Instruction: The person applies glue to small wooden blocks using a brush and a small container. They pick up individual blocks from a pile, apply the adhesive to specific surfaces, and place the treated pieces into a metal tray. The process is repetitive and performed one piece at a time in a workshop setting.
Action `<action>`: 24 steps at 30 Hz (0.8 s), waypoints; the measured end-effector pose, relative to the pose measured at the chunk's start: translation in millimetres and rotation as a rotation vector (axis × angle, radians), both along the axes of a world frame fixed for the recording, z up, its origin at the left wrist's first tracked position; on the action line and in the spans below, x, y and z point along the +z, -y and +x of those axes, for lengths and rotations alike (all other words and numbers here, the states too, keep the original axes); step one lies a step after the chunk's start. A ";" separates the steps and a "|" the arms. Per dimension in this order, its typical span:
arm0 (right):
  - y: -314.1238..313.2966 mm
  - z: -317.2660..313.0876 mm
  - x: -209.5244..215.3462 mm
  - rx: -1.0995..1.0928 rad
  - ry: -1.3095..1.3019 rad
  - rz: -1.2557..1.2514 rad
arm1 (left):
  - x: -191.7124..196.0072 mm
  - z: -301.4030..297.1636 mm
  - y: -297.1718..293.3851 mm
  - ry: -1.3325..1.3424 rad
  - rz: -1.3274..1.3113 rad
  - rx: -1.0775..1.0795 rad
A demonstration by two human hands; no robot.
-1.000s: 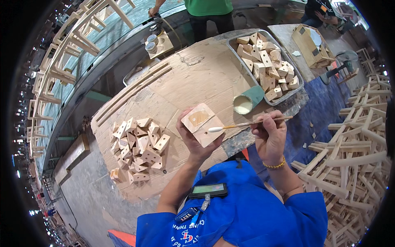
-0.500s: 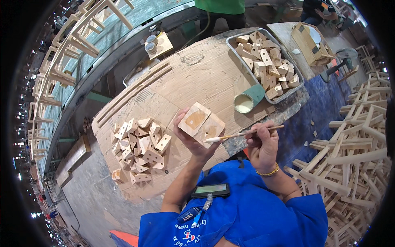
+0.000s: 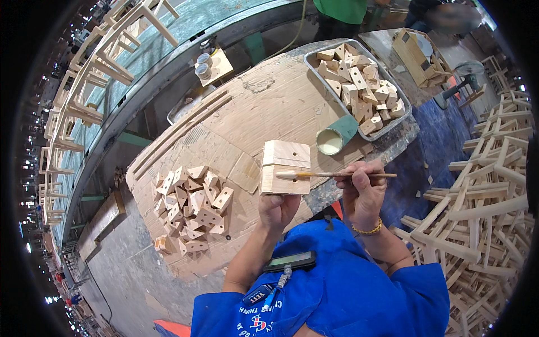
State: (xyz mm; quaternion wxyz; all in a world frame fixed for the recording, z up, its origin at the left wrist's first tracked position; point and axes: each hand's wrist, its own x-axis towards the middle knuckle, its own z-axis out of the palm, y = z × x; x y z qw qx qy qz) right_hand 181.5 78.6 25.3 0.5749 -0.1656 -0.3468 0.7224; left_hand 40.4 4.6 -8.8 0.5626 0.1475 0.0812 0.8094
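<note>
— Where do we stand with our hands?

— Our left hand (image 3: 279,209) grips a pair of wooden blocks (image 3: 285,167) from below, fingers wrapped round their lower edge, holding them up above the near edge of the desk (image 3: 264,106). Our right hand (image 3: 362,191) pinches a thin brush (image 3: 331,175) by its stick, and the pale tip lies on the blocks' top face.

— So how far along are we, by our reckoning?

— Somewhere in the middle, we judge. To our left on the desk lies a loose heap of small blocks (image 3: 191,205), and farther right a metal tray (image 3: 314,59) holds another heap. Which heap is coated and which is waiting, we cannot tell; both look like bare pale wood from here.

— And the glue, or whatever we brush on?

— A green cup (image 3: 336,138) of cream-coloured liquid lies tilted just beside the tray, near our brush hand. It looks well filled, so we judge plenty of pieces are left. Stacked wooden frames (image 3: 488,196) crowd our right side.
</note>
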 end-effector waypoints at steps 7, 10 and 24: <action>2.8 5.1 1.8 0.093 -0.123 -0.190 | -3.4 -4.3 4.7 -0.033 0.016 -0.006; -5.2 7.9 12.2 0.060 -0.114 -0.212 | -13.9 -7.7 8.1 -0.117 0.033 -0.024; -8.1 10.4 -5.4 0.123 -0.160 0.066 | 5.1 -5.0 3.3 -0.179 -0.003 -0.033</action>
